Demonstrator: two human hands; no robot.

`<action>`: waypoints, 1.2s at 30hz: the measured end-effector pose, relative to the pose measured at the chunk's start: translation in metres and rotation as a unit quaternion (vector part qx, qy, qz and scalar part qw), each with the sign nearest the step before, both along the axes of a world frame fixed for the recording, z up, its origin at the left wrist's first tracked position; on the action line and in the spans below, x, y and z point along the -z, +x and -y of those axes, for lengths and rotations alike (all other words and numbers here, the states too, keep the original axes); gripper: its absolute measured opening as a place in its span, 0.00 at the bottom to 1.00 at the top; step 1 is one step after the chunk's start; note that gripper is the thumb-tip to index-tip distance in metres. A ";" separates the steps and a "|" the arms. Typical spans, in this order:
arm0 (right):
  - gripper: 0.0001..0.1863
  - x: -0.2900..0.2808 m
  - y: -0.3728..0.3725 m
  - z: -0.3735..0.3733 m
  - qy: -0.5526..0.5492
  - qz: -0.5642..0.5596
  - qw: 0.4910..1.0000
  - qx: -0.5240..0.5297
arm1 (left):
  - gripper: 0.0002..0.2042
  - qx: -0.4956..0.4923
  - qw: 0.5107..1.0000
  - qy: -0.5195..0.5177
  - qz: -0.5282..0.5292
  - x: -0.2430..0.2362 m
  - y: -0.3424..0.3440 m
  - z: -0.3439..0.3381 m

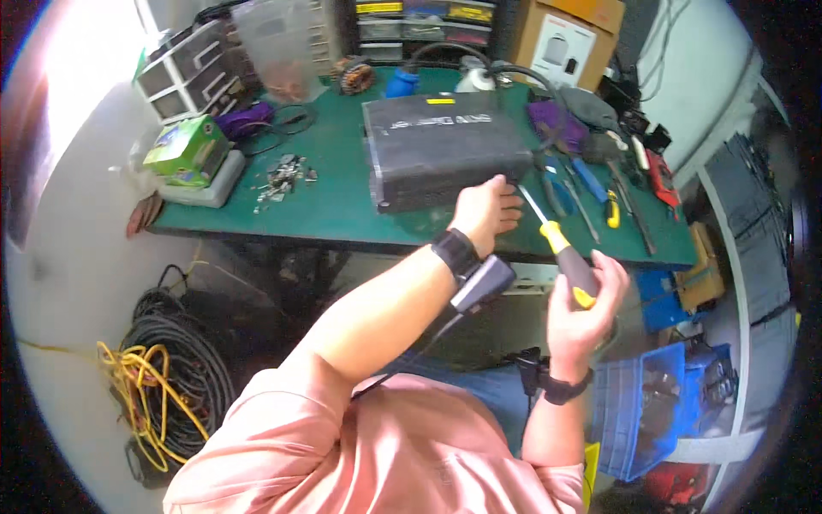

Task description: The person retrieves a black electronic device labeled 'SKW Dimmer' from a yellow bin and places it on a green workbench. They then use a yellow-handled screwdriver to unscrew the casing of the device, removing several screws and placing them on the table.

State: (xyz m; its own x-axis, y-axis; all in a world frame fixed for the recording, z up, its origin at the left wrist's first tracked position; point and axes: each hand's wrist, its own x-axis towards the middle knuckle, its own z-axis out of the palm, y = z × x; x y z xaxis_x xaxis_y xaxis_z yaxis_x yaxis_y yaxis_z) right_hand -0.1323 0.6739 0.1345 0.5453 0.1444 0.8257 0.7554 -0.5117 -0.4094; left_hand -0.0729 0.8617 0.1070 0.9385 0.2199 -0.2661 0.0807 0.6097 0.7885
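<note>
On my head cam, L hand (pixel 486 210) is at the near R corner of the blk box (pixel 445 147), and R hand (pixel 589 300) grips a screwdriver (pixel 572 264), tip by that corner, contact unclear. I see tools (pixel 589 181) on the grn bench (pixel 334 193) R of the box, metal bits (pixel 285 174) + grn carton (pixel 187 151) to its L, w/ coiled cables (pixel 184 343) lower L.

White lettering (pixel 458 122) and a yellow label (pixel 441 101) mark the black case (pixel 428 158).
</note>
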 end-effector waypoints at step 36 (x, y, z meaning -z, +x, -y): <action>0.26 0.012 0.005 0.006 0.051 -0.057 0.997 -0.005 | 0.13 -0.071 0.990 -0.121 -0.009 0.002 0.039 0.025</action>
